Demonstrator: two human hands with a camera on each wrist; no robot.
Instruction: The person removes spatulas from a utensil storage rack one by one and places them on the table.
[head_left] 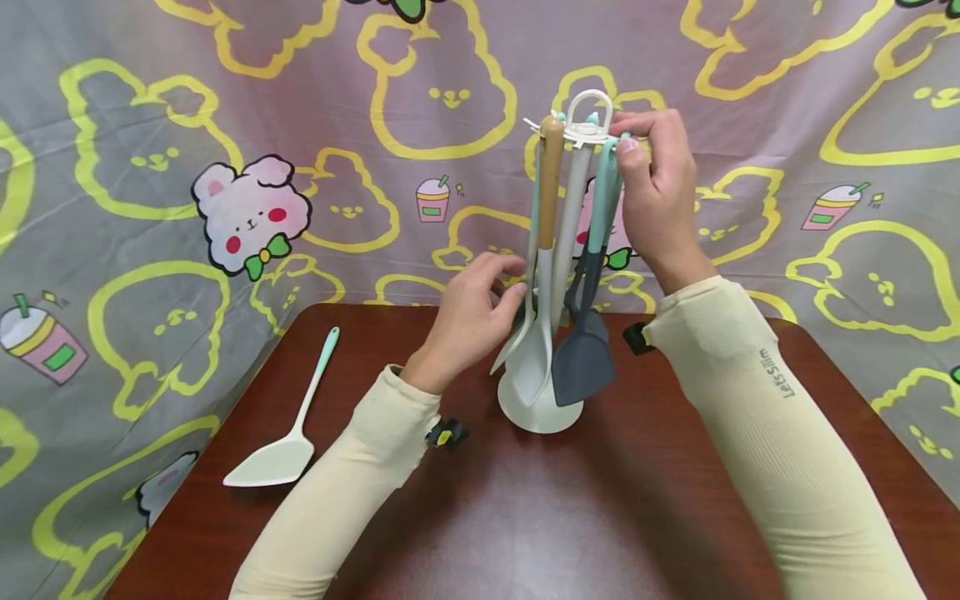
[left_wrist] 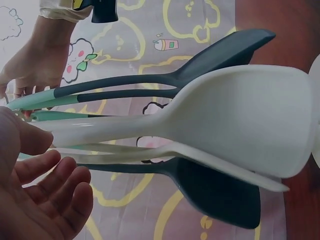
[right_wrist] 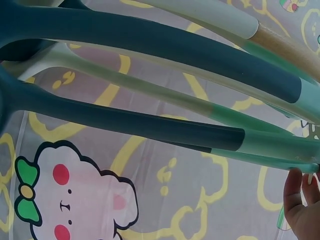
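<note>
Utensil stand (head_left: 542, 419) bears a white turner (left_wrist: 245, 115) near the relaxed left hand (head_left: 474, 307). The right hand (head_left: 660, 187) pinches a mint handle (head_left: 615, 193).

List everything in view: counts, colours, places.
Table: one, brown, beneath
Backdrop: one, grey, patterned, behind
Turner: one, white and mint, table's left
Stand: one, white, right of turner
Wooden-handled utensil: one, brown and white, on stand
Dark utensils: at least three, grey and mint, on stand
Pale utensil: at least one, cream and mint, on stand
Sleeves: two, cream, foreground
Wrist devices: two, black, sleeve ends
Left hand: one, beside utensils
Right hand: one, stand top
</note>
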